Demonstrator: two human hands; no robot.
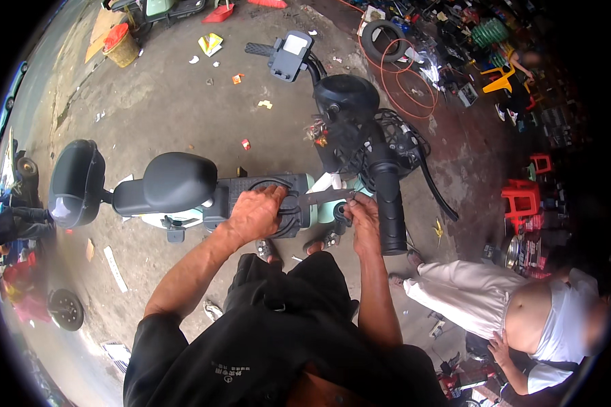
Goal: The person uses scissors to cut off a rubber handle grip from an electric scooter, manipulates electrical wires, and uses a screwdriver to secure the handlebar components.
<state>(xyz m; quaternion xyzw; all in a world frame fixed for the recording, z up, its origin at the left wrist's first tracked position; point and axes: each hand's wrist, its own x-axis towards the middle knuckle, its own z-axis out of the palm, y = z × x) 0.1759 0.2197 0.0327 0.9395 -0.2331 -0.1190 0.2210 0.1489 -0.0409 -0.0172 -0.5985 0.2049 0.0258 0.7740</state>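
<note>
A small light-green electric scooter with a black seat stands crosswise in front of me. My left hand is over its dark footboard, fingers bent down against a looped black cable; what lies under the fingertips is hidden. From beside that hand a dark flat strip runs right towards the steering column. My right hand is closed, with thumb and fingers pinching the strip's right end. A small black ring-shaped part shows beside the right fingers. The black handlebar grip is just right of this hand.
A phone holder sits on the far handlebar, and a wire basket at the front. A person in white trousers stands at right. Farther off are red stools, a tyre and an orange hose.
</note>
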